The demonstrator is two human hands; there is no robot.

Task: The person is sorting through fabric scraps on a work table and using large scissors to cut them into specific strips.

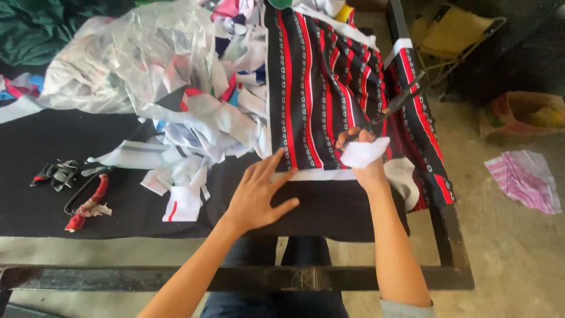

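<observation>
A black cloth with red stripes and white ring patterns (321,88) lies spread over the black-covered table (53,147). My left hand (259,191) lies flat with fingers spread on the table at the cloth's white bottom edge. My right hand (362,154), wrapped in a white scrap, grips black scissors (394,106) whose blades point up and right over the striped cloth.
A heap of white, red and blue fabric scraps (206,118) and a clear plastic bag (129,59) fill the table's middle. Another pair of scissors with red-wrapped handles (88,197) lies at left. A pink striped cloth (524,179) and a bag (521,115) lie on the floor at right.
</observation>
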